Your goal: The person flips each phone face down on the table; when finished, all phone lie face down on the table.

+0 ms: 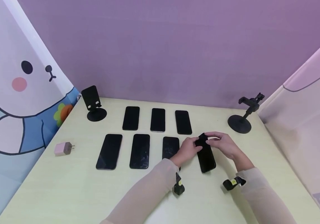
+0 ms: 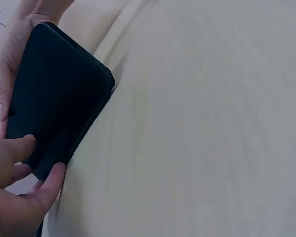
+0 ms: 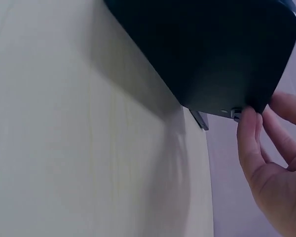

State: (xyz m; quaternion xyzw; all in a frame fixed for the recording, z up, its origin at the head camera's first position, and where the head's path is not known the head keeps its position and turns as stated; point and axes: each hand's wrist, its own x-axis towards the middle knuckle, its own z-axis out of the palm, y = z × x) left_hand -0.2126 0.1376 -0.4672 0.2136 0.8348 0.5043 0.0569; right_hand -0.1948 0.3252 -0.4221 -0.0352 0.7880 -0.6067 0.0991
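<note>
- Holds the phone (image 1: 206, 157) tilted over the table (image 1: 84, 194), right of the other phones (image 1: 139, 151).
- Pinches its far end with left hand (image 1: 188, 150) and right hand (image 1: 223, 144), thumbs and fingertips bent in close.
- Probably light, stiff, slippery, breakable; best gripped by the long edges.

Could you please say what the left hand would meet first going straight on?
The left hand would first meet the phone it is gripping; beyond that, probably the right hand, though depth is unclear.
</note>
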